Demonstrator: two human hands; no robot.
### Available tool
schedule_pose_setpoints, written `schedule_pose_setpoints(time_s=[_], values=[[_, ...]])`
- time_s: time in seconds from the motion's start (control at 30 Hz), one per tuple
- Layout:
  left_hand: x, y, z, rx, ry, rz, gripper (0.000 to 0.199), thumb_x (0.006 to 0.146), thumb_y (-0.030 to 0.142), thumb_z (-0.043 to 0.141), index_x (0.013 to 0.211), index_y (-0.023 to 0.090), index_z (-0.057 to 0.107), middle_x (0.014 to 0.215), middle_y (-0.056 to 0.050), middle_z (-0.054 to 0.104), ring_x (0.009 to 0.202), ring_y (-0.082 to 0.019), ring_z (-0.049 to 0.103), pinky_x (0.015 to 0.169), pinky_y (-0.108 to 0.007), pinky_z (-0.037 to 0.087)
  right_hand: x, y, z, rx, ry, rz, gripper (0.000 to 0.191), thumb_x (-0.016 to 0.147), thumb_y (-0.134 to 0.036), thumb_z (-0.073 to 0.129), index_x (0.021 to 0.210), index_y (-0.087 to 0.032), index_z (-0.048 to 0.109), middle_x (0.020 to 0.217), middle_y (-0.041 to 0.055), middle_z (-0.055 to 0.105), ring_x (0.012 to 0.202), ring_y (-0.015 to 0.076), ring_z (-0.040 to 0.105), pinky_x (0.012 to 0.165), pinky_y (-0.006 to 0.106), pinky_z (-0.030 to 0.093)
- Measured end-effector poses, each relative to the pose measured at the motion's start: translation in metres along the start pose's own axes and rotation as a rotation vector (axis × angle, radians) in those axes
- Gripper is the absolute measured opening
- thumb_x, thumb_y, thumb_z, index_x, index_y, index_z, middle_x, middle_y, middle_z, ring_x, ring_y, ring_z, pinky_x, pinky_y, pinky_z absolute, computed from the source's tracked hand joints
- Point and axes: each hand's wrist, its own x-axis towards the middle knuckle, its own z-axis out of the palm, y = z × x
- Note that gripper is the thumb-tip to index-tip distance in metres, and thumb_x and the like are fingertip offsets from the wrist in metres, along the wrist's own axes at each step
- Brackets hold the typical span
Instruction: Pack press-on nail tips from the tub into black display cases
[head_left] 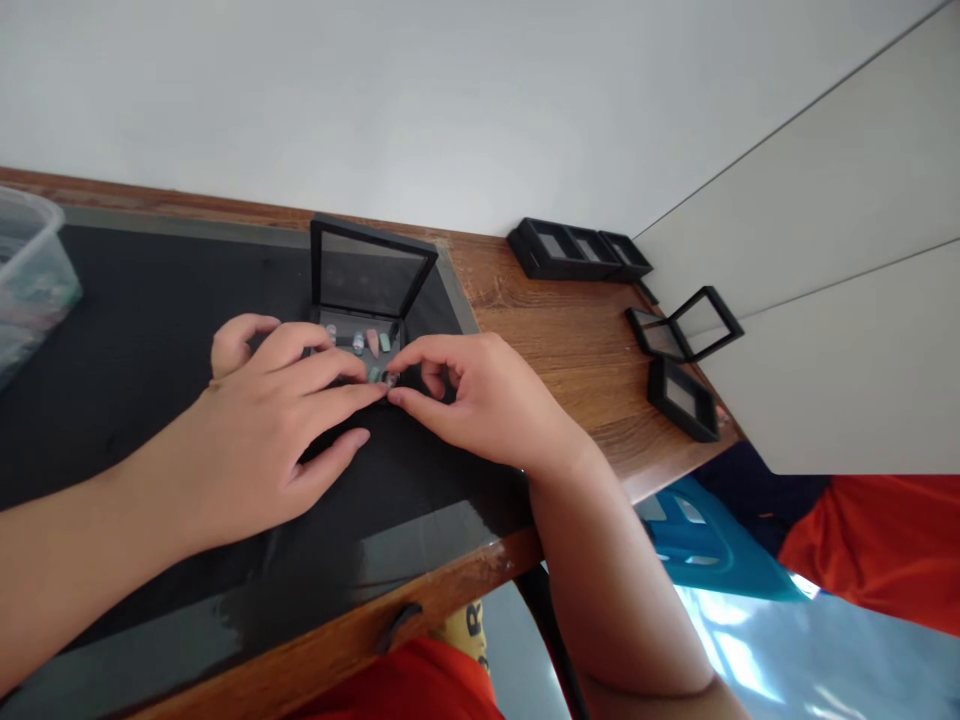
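Note:
A small black case [373, 268] stands on the dark mat with its clear-windowed lid raised. Pink, green and pale blue pieces [373, 343] that look like false nails lie in its base. My left hand [281, 425] rests over the case's front left part, fingers spread, the index fingertip at the front right corner. At that same corner, my right hand [480, 395] pinches a small shiny piece [391, 379] between thumb and index finger. The fingers of my left hand hide part of the base.
A clear plastic tub [34, 270] with small items stands at the far left. Black cases [574, 250] sit by the wall, an open one [686, 325] and another [682, 400] at the table's right end. A blue stool [705, 545] and a person in red [885, 540] are beyond.

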Motion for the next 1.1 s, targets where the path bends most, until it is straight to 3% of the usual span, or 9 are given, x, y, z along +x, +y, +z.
schedule_pose_setpoints(time_s=[0.23, 0.43, 0.6, 0.8, 1.1], values=[[0.0018, -0.0006, -0.0034, -0.025, 0.003, 0.04, 0.034, 0.108, 0.03, 0.058, 0.137, 0.026, 0.077, 0.126, -0.009, 0.084, 0.127, -0.039, 0.067, 0.11, -0.065, 0.04, 0.0018, 0.0015, 0.0011, 0.004, -0.007, 0.017, 0.014, 0.094, -0.021, 0.078, 0.106, -0.021, 0.086, 0.068, -0.0061, 0.062, 0.065, 0.0109, 0.054, 0.066, 0.029, 0.033], [0.0019, -0.001, -0.0043, -0.03, -0.005, 0.005, 0.038, 0.109, 0.032, 0.057, 0.145, 0.029, 0.071, 0.134, -0.006, 0.083, 0.131, -0.039, 0.066, 0.111, -0.064, 0.039, 0.0009, 0.0009, -0.0006, -0.05, 0.045, 0.011, 0.019, 0.093, -0.028, 0.079, 0.11, -0.019, 0.08, 0.088, -0.001, 0.07, 0.076, 0.0142, 0.06, 0.071, 0.03, 0.038], [0.0018, -0.0008, -0.0036, 0.009, 0.0, 0.043, 0.036, 0.11, 0.029, 0.055, 0.14, 0.031, 0.074, 0.134, -0.004, 0.084, 0.131, -0.038, 0.066, 0.11, -0.064, 0.039, -0.0002, 0.0001, -0.0011, -0.038, 0.089, 0.042, 0.02, 0.092, -0.029, 0.079, 0.108, -0.018, 0.077, 0.099, 0.0025, 0.073, 0.082, 0.0162, 0.062, 0.077, 0.032, 0.042], [0.001, -0.0023, -0.0017, -0.015, 0.003, 0.024, 0.036, 0.11, 0.032, 0.055, 0.139, 0.032, 0.076, 0.136, -0.006, 0.084, 0.131, -0.039, 0.067, 0.109, -0.064, 0.042, -0.0005, -0.0012, 0.0019, 0.032, 0.065, 0.03, 0.021, 0.091, -0.023, 0.079, 0.112, -0.021, 0.075, 0.107, 0.0035, 0.08, 0.093, 0.0195, 0.068, 0.083, 0.033, 0.045], [0.0011, -0.0029, -0.0012, 0.0, -0.014, 0.038, 0.035, 0.111, 0.035, 0.054, 0.14, 0.029, 0.073, 0.135, -0.006, 0.084, 0.131, -0.04, 0.067, 0.106, -0.064, 0.041, -0.0005, -0.0029, 0.007, 0.039, 0.067, 0.008, 0.03, 0.092, -0.016, 0.074, 0.121, -0.022, 0.075, 0.109, 0.0019, 0.081, 0.08, 0.0152, 0.06, 0.078, 0.031, 0.043]])
